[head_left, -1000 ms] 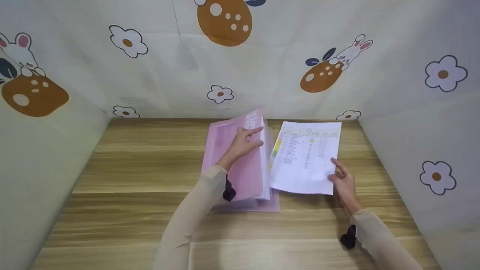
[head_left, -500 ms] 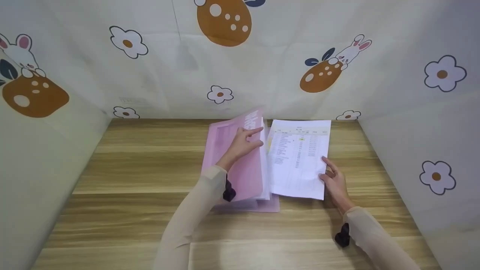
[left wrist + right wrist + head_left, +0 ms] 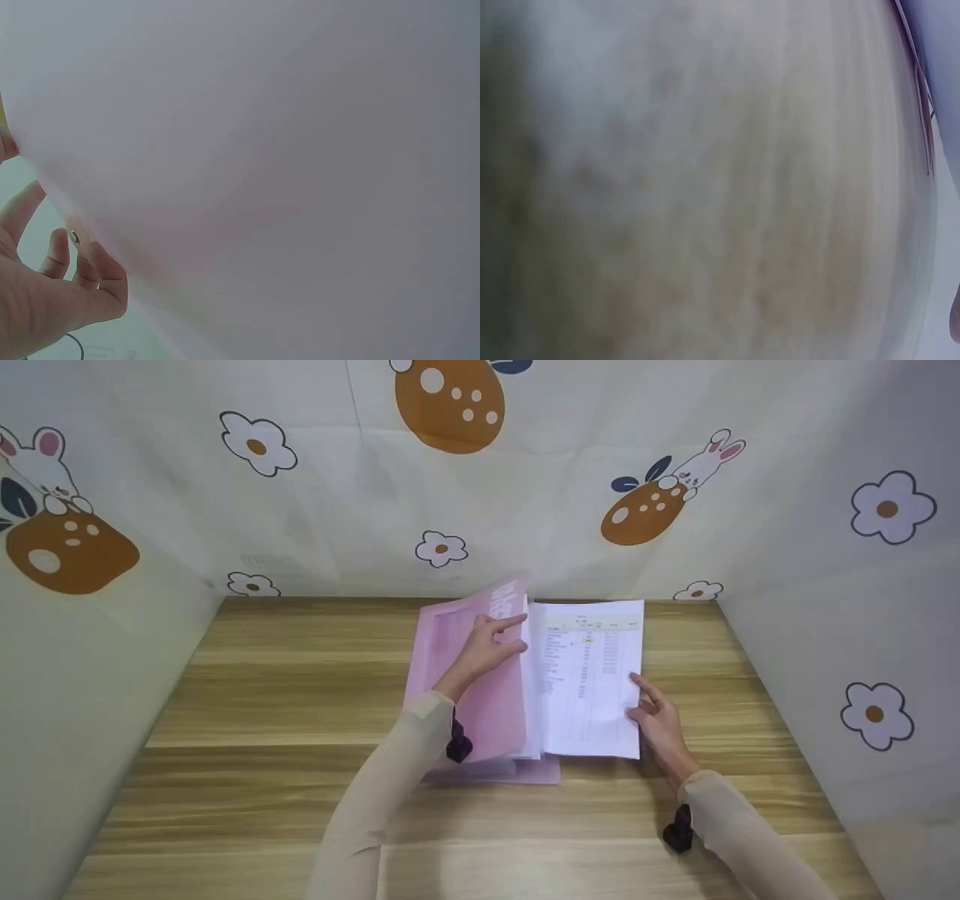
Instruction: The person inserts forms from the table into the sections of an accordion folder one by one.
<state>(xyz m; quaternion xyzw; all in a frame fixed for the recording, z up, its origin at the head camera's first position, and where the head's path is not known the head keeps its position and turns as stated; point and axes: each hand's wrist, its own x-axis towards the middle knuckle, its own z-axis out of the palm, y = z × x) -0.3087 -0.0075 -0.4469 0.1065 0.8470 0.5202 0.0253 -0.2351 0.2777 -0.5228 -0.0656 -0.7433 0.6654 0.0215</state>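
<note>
A pink folder (image 3: 480, 727) lies partly spread on the table, its cover raised, with white sheets showing along the right edge. My left hand (image 3: 486, 651) holds that cover at its free edge, thumb and index finger apart. In the left wrist view the pale pink cover (image 3: 285, 172) fills most of the picture, and the fingers of the left hand (image 3: 52, 289) are at its edge. My right hand (image 3: 661, 729) pinches a printed paper (image 3: 592, 720) by its right edge. The paper's left edge meets the folder's opening and is hidden there.
A wood-grain table (image 3: 262, 750) carries everything. Behind it rises a pale curtain (image 3: 330, 510) with flowers and rabbits, and similar cloth flanks both sides. Mostly blurred table surface (image 3: 765, 225) fills the right wrist view.
My right hand has moved left with the printed paper, bringing it against the folder's opening; the coloured tabs on its left edge no longer show. My left hand and the cover have stayed put.
</note>
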